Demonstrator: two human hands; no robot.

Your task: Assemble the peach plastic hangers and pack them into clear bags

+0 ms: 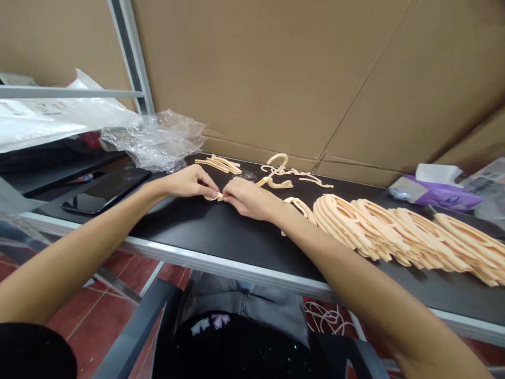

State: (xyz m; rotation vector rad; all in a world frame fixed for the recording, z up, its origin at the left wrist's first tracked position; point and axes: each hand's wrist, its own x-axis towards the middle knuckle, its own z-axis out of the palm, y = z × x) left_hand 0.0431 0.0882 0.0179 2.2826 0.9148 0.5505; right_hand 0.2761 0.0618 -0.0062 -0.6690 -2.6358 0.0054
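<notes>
— With the clock dial centred on the hands, what is set around them?
— From eleven to two, the background is filled by a brown cardboard wall [295, 79], and before it a black tabletop [221, 237] is spread. Between three and four, hanger-like pieces [394, 231] are stacked in a long, leaning row. Clear film [158, 139] is heaped between ten and eleven, a dark flat panel [106, 192] is laid at nine, and a purple tissue pack [444, 196] is placed at three.
— Is anything blocked?
— An arched piece [302, 206] at three is partly covered by the right forearm [339, 252].
— And the small cream piece [219, 197]?
— It is held at the dial's centre, just above the tabletop, flanked by the left hand [189, 181] at ten and the right hand [248, 199] at three. By each it is pinched between thumb and fingers, nearly closed; its full outline is hidden.
— Materials?
— The row is smooth, matt and curved; the film is crinkled and glossy. At twelve, slim cream strips [221, 165] are bunched.
</notes>
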